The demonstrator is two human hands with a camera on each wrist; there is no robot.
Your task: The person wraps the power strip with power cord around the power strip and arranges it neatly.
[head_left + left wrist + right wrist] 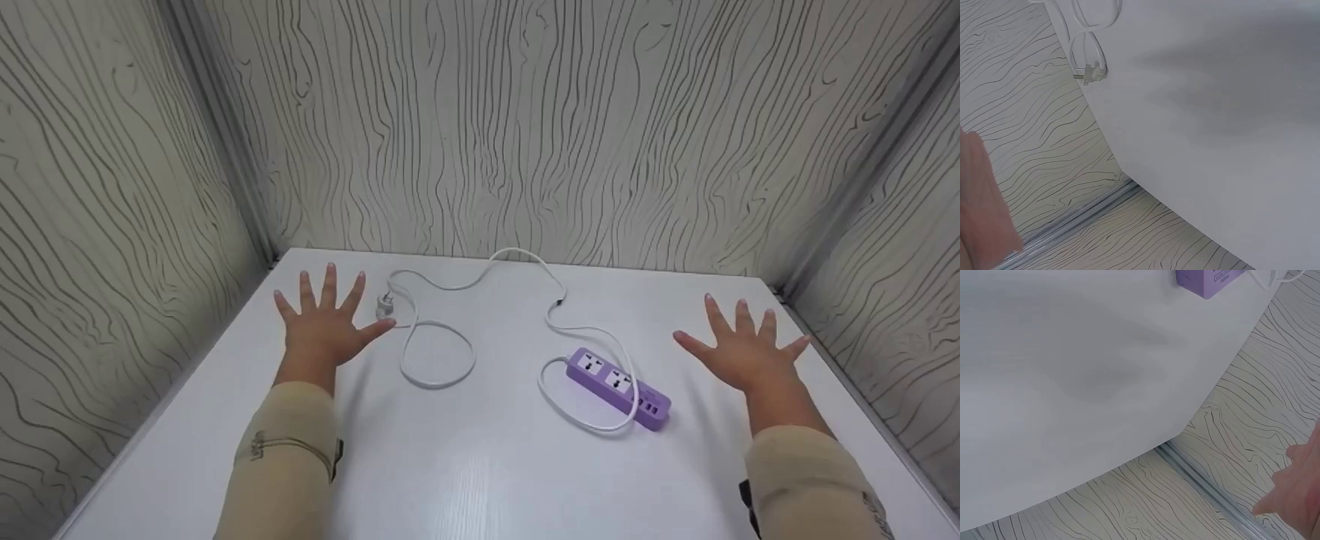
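A purple power strip (616,387) lies slanted on the white table, right of the middle. Its white cord (517,250) loops over one end of the strip and winds along the back toward the left. At the cord's far end is the plug (384,306), whose pins show in the left wrist view. My left hand (322,330) has its fingers spread above the table, thumb overlapping the cord near the plug in the head view. Held over the right side, my right hand (750,352) is spread too, right of the strip. Both hands hold nothing.
Wood-grain panels (480,135) stand behind and on both sides of the white table (450,480). Grey metal posts (217,127) join the panels at the corners. Both forearms wear beige sleeves (289,457).
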